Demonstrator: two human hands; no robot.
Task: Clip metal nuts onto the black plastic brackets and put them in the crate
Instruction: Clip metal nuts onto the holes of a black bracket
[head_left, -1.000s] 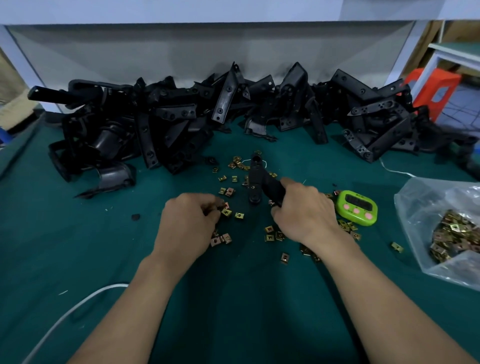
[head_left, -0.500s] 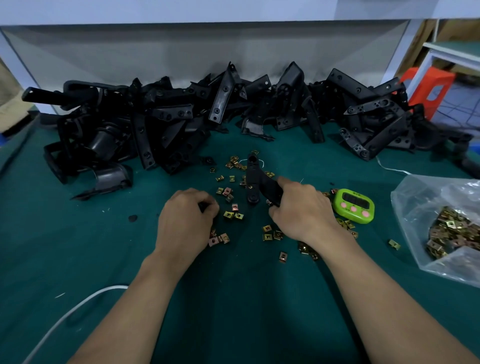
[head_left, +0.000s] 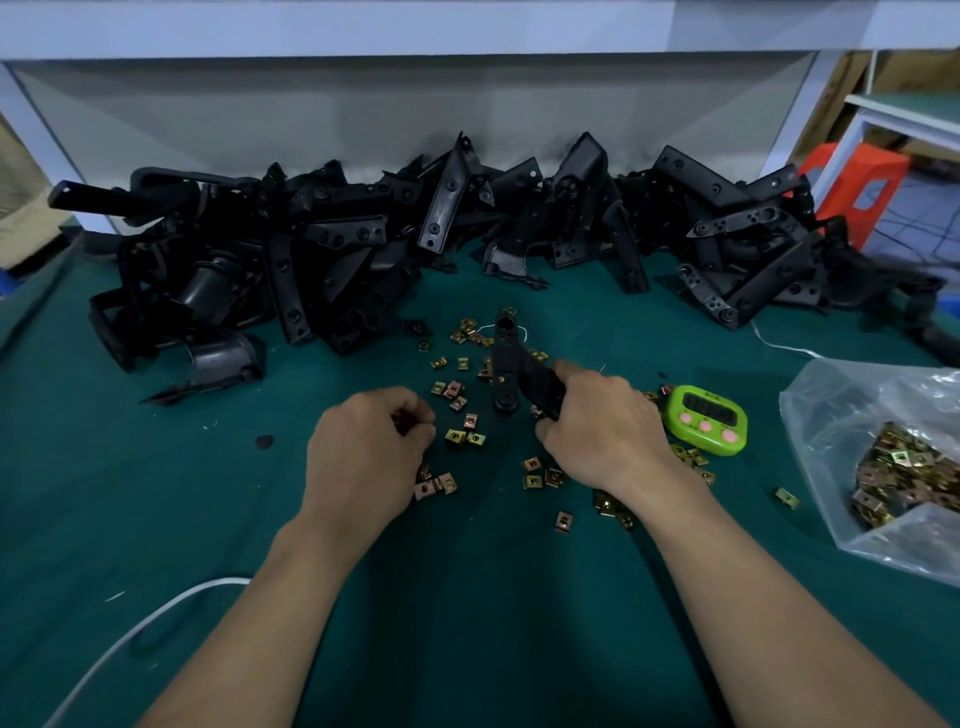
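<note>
While the right hand (head_left: 602, 436) grips one end of a black bracket (head_left: 505, 358) in curled fingers just above the scattered metal nuts (head_left: 457, 436), the left hand (head_left: 363, 457) bunches its fingers beside it, and I cannot tell whether they pinch a nut. The green counter (head_left: 156, 509) carries a heap of brackets (head_left: 332, 244) along a grey wall (head_left: 363, 114), a green timer (head_left: 706, 418) and a bag of nuts (head_left: 831, 415). The bracket's long axis runs away from the person, pointing at the heap.

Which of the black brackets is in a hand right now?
The bracket gripped by the right hand, out among the loose nuts; the rest lie heaped in the pile by the wall.
</note>
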